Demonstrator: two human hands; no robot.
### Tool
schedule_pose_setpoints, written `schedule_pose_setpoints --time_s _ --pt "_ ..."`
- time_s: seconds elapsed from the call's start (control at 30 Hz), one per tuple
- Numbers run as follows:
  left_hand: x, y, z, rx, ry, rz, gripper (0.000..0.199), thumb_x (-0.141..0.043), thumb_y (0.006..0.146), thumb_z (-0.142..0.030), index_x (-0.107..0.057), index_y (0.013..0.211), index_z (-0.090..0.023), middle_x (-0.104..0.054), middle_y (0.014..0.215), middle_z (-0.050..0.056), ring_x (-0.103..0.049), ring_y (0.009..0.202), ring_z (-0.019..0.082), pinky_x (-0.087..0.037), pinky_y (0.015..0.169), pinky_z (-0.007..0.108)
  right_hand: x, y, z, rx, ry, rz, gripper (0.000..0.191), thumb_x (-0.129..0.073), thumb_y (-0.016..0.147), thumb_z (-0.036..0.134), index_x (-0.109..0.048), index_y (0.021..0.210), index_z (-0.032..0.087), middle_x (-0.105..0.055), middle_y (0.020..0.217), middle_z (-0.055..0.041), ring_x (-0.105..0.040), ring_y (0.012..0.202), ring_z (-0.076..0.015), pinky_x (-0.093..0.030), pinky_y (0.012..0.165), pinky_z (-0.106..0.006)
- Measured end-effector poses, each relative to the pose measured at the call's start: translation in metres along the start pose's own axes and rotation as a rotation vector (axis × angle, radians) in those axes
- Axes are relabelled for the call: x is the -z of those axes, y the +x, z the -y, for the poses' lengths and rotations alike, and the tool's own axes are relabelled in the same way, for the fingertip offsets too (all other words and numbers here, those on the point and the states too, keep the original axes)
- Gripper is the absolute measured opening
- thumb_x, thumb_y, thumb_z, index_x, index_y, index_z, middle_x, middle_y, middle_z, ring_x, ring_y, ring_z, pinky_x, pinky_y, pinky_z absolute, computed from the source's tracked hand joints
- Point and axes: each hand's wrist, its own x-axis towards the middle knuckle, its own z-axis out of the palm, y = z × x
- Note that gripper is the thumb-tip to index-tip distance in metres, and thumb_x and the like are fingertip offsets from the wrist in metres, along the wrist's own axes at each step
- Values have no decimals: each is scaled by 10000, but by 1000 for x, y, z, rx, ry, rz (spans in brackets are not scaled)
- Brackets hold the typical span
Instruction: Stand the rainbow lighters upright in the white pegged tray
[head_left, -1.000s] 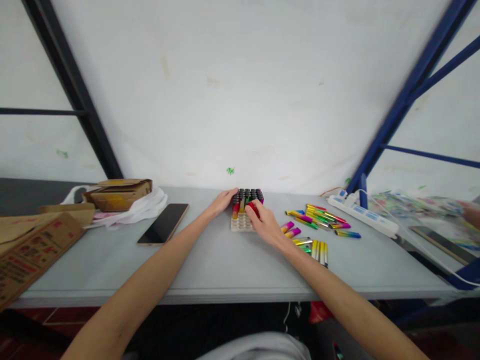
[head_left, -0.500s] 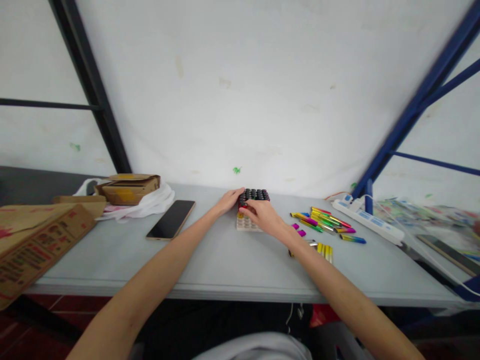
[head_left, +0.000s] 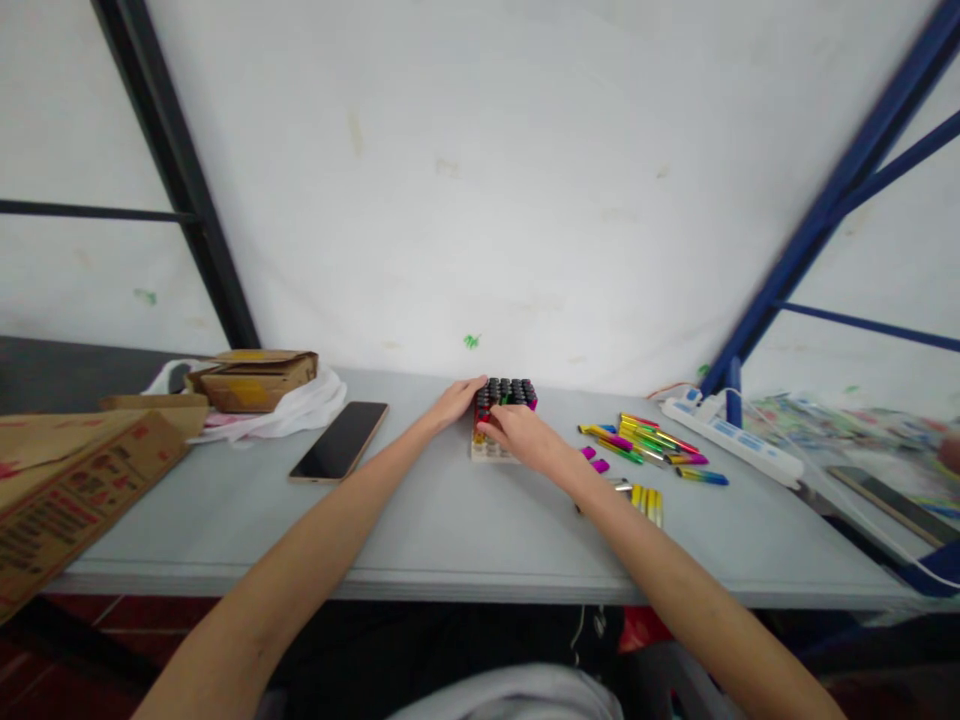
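A white tray (head_left: 495, 453) with round holes stands at the middle of the table, its far part packed with shiny coloured tubes with black tops (head_left: 510, 388), which look like lighters. My left hand (head_left: 459, 400) rests along the tray's left side, fingers closed together against its far left corner. Over the front rows is my right hand (head_left: 517, 428), thumb and fingers pinched at a red lighter-like tube (head_left: 484, 414), mostly hidden by the hand. Bare holes show along the tray's near end.
Loose metallic tubes (head_left: 645, 440) lie to the right, with yellow ones (head_left: 647, 503) nearer me. A power strip (head_left: 731, 440) is beyond. On the left are a phone (head_left: 340, 441), a white plastic bag (head_left: 307, 400), a small carton (head_left: 255, 382) and a large cardboard box (head_left: 97, 480).
My right hand has shifted slightly downward over the front rows of the tray. My left hand stays against the tray's side. The whole view has shifted slightly.
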Motion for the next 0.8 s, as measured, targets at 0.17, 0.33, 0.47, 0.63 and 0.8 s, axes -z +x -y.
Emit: schedule_pose_setpoints --time_s 0.17,0.33,0.47,0.63,0.8 --pt "1 -2 -7 -11 -7 7 628 -433 813 -659 -732 948 -123 -738 1029 90 -614 1011 286 -399 973 364 4 -6 5 -57 16 77 294 -469 971 350 -645 878 134 -679 803 -95 -625 740 -175 -388 665 -258" --pt "2 -3 -8 14 10 -10 643 -440 796 -685 -739 939 -134 -742 1022 80 -614 1022 289 -408 967 365 25 -19 9 -97 92 -48 355 -446 969 419 -652 850 155 -669 750 -70 -593 673 -156 -355 633 -252" --pt "2 -3 -6 63 -33 -5 659 -466 771 -702 -739 947 -128 -740 1036 88 -613 1042 297 -416 967 367 58 -46 -10 -143 136 -176 441 -353 995 431 -662 809 179 -647 665 -29 -554 576 -132 -342 623 -246" --pt "3 -1 -1 70 -59 25 651 -479 774 -696 -739 965 -130 -743 1027 86 -621 1026 302 -425 959 373 95 -107 -68 -341 13 -292 499 -316 982 471 -634 731 180 -603 571 -11 -526 518 -132 -341 602 -249" --pt "3 1 3 86 -58 -1 659 -477 766 -709 -736 969 -138 -740 1043 77 -626 1018 292 -433 944 358 111 -182 -126 -603 -135 -465 498 -294 964 531 -566 711 199 -581 569 -23 -539 535 -166 -348 586 -272"
